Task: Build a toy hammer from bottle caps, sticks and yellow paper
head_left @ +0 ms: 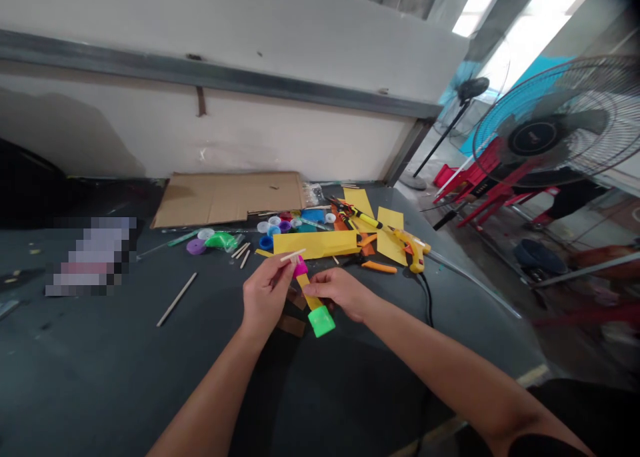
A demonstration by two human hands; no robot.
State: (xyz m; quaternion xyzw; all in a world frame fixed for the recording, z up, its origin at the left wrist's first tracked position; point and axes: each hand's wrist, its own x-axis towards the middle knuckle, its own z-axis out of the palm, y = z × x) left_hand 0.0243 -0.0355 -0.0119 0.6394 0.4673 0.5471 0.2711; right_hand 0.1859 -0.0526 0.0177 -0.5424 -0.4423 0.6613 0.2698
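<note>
My left hand [267,292] is closed in a pinch on a short wooden stick [293,255] beside a pink bottle cap [301,267]. My right hand [339,290] is closed on a yellow strip [309,293] that joins the pink cap to a green bottle cap [321,321] at its near end. Both hands hover just above the dark table [100,364], close together. Small brown pieces [293,324] lie under the left hand.
Behind the hands lie a yellow paper box [315,243], several coloured bottle caps [275,229], a yellow glue gun [413,249], orange pliers [377,266], yellow sheets [390,234], loose sticks [176,300] and flat cardboard [230,197]. A standing fan [555,120] is at the right.
</note>
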